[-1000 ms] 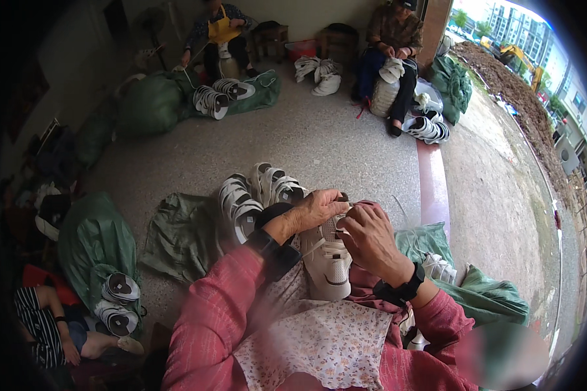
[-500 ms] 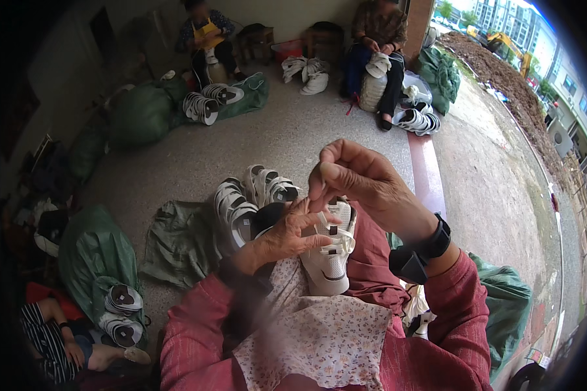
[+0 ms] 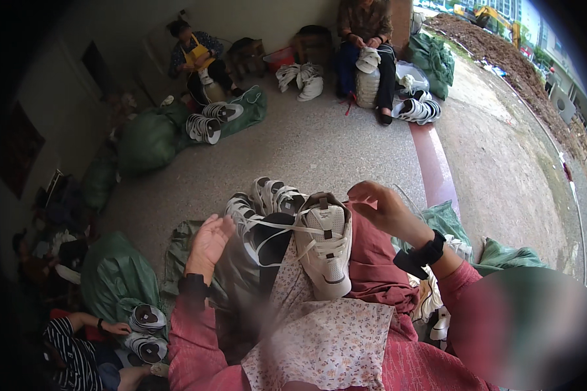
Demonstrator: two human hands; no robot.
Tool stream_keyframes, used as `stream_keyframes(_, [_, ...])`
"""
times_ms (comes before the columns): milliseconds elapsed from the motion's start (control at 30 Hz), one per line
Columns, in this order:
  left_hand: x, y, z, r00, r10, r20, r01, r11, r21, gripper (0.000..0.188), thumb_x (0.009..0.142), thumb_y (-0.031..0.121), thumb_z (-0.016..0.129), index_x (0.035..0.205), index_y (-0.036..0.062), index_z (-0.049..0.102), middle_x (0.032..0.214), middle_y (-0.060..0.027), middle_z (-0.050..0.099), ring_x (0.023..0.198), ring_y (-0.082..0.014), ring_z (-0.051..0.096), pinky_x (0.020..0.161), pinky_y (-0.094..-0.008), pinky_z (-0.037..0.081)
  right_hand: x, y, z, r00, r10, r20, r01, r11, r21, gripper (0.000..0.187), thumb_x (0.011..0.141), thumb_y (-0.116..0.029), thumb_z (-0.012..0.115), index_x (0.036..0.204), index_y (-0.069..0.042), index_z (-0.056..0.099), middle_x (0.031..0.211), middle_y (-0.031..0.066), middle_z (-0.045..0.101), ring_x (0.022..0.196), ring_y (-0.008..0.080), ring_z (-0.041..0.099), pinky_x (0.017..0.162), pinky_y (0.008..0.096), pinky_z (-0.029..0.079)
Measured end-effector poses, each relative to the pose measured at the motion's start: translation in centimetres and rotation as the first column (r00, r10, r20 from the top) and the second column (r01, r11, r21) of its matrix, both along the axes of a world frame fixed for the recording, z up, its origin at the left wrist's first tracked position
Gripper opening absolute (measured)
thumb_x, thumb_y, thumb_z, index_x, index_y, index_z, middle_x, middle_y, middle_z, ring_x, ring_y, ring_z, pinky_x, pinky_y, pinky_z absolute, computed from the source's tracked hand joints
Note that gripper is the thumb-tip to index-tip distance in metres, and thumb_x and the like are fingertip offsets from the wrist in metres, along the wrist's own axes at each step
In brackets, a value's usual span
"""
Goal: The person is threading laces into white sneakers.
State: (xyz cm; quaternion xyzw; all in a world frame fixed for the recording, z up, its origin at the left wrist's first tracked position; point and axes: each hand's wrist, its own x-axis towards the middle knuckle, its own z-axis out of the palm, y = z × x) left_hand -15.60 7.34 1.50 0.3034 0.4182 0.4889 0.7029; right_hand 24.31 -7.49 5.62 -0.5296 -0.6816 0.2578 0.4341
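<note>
A white lace-up sneaker (image 3: 325,251) rests on my lap, its toe toward me and its dark-lined opening away. White laces (image 3: 270,226) cross its front, and loose lengths trail from its left side over dark cloth. My left hand (image 3: 212,241) is raised left of the sneaker, palm up and fingers stretched; no grip on a lace is visible. Beside the sneaker's opening on the right hovers my right hand (image 3: 386,210), fingers bent and apart from the thumb. A thin pale strand (image 3: 409,197) curves behind it; whether the hand touches it is unclear.
More strappy white shoes (image 3: 267,195) stand just beyond my knees. Green sacks (image 3: 114,270) lie at left, and another (image 3: 502,255) at right. Two seated people (image 3: 199,58) (image 3: 366,39) handle shoes at the back. A person in stripes (image 3: 78,345) sits low on the left.
My hands, together over the sneaker before, have spread apart: the left moved left and the right moved lower and to the right. Loose lace now hangs left of the sneaker. The view has shifted slightly.
</note>
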Motion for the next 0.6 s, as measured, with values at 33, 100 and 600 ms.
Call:
stream_keyframes(33, [0.7, -0.9, -0.5, 0.994, 0.063, -0.085, -0.069, 0.995, -0.071, 0.026, 0.095, 0.011, 0.065, 0.118, 0.0044, 0.055, 0.096, -0.0062, 0.065, 0.086, -0.0153, 0.066, 0.079, -0.0304, 0.056, 0.0, 0.4, -1.8, 1.000, 0.011, 0.024, -0.013, 0.998, 0.063, 0.027, 0.091, -0.007, 0.068, 0.116, 0.001, 0.063, 0.104, 0.0139, 0.068, 0.094, 0.0236, 0.067, 0.085, 0.0329, 0.053])
stream_keyframes(100, [2.9, -2.9, -1.5, 0.968, -0.036, -0.250, 0.076, 0.985, 0.154, 0.033, 0.093, 0.006, 0.063, 0.122, 0.0049, 0.049, 0.099, -0.0077, 0.065, 0.088, -0.0158, 0.066, 0.081, -0.0315, 0.056, 0.3, 1.5, -4.6, 0.997, 0.049, 0.067, -0.058, 0.990, 0.130, 0.031, 0.090, -0.012, 0.069, 0.117, 0.002, 0.062, 0.106, 0.0153, 0.067, 0.093, 0.0245, 0.067, 0.084, 0.0340, 0.052])
stream_keyframes(600, [7.1, -11.5, 8.7, 0.705, -0.551, -0.446, 0.692, 0.672, 0.262, 0.033, 0.104, 0.032, 0.055, 0.091, 0.0029, 0.061, 0.062, 0.0031, 0.049, 0.052, -0.0056, 0.044, 0.051, -0.0208, 0.039, -1.0, 4.3, -3.4, 0.955, 0.191, -0.227, -0.266, 0.889, -0.372, 0.045, 0.090, -0.042, 0.074, 0.102, 0.002, 0.071, 0.080, -0.0017, 0.062, 0.076, 0.0081, 0.053, 0.066, 0.0275, 0.043])
